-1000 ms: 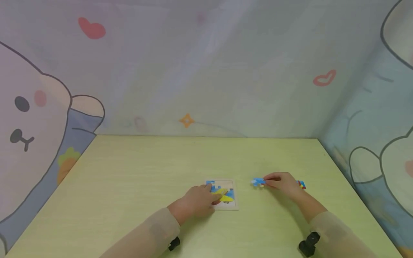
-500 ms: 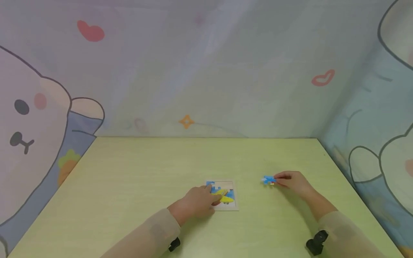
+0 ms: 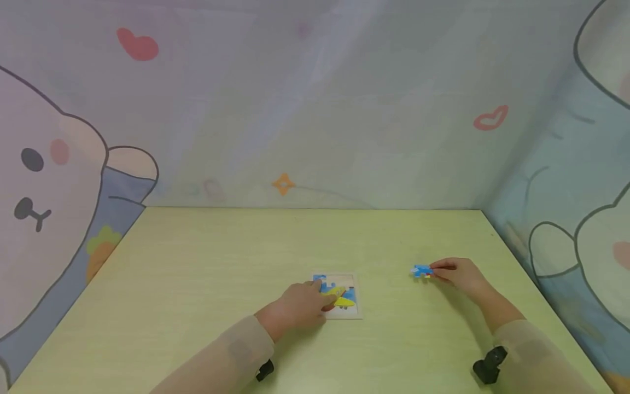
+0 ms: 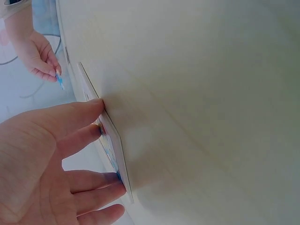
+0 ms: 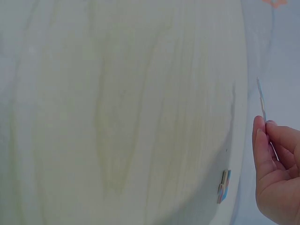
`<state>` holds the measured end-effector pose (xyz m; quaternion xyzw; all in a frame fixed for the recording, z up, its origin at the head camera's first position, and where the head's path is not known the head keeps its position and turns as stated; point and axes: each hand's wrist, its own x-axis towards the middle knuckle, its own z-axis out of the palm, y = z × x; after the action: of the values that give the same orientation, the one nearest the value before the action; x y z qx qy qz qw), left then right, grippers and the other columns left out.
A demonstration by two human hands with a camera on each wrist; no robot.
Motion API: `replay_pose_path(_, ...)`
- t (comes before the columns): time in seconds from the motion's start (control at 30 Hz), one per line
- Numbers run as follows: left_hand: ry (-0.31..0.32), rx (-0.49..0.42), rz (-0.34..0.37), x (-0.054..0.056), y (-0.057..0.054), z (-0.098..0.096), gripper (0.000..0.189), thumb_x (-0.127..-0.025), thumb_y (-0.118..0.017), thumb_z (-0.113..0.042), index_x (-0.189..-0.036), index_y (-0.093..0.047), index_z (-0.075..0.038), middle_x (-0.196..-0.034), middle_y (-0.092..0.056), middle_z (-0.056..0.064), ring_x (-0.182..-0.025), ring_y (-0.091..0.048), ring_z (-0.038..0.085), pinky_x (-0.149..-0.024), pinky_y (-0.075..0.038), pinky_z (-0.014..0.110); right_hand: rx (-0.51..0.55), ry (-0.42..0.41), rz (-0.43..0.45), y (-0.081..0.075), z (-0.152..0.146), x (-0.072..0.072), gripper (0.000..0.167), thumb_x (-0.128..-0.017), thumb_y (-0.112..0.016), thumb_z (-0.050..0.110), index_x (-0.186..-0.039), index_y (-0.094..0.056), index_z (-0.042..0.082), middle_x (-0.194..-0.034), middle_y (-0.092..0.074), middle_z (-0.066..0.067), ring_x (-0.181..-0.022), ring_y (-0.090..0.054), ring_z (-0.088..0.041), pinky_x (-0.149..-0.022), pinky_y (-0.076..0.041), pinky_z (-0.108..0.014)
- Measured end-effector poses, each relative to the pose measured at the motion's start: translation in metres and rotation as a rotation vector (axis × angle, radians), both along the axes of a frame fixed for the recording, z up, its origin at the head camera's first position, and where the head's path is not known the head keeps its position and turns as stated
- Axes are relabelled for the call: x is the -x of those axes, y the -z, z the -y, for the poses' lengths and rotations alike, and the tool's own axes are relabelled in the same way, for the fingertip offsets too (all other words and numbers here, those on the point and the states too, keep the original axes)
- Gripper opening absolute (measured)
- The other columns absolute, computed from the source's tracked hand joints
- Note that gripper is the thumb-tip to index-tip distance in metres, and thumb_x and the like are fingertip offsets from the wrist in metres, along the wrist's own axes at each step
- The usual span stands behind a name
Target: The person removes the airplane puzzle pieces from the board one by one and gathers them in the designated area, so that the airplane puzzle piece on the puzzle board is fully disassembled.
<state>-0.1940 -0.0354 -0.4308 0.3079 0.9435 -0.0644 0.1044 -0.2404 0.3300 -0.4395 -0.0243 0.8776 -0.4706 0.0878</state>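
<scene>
A square wooden puzzle board [image 3: 359,301] lies on the table, partly filled with blue and white pieces and a yellow airplane [image 3: 346,301]. My left hand [image 3: 301,306] rests on its left side, covering that part; in the left wrist view the thumb and fingers are nearly straight, with tips at the board's edge [image 4: 123,154]. Right of the board, my right hand [image 3: 460,273] pinches a blue jigsaw piece [image 3: 421,271] between thumb and fingers, held above the table. The right wrist view shows this thin piece [image 5: 261,98] edge-on.
Loose puzzle pieces [image 5: 224,186] lie on the table under the right hand in the right wrist view; the hand hides them in the head view. Behind the pale wooden table [image 3: 221,251] hangs a cloth backdrop [image 3: 315,109] with cartoon figures.
My right hand has moved to the right and slightly away from me, carrying the blue jigsaw piece farther from the board. The left hand has stayed in place on the board.
</scene>
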Motion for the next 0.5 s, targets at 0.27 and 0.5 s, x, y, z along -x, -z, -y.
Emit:
replay_pose_path(0.27,0.007,0.010,0.004,0.000,-0.001,0.000,0.047,-0.090,-0.057,-0.031,-0.136,-0.048,-0.032,-0.138,-0.044,0.014,-0.125,-0.044,0.028,-0.092,-0.043,0.040,-0.019,0.030,0.013,0.003,-0.005,0.002,0.030,-0.092,-0.057,0.008,-0.113,-0.057,-0.014,-0.106,-0.062,-0.021,-0.093,-0.065,-0.023,-0.074,-0.052,-0.027)
replay_pose_path(0.5,0.015,0.013,-0.004,0.000,-0.001,0.001,0.046,-0.091,-0.057,-0.032,-0.136,-0.048,-0.031,-0.138,-0.044,0.014,-0.125,-0.044,0.028,-0.092,-0.043,0.040,-0.087,0.026,0.004,0.011,-0.008,0.005,0.025,-0.090,-0.059,0.007,-0.107,-0.061,-0.012,-0.101,-0.065,-0.018,-0.086,-0.062,-0.016,-0.072,-0.051,-0.024)
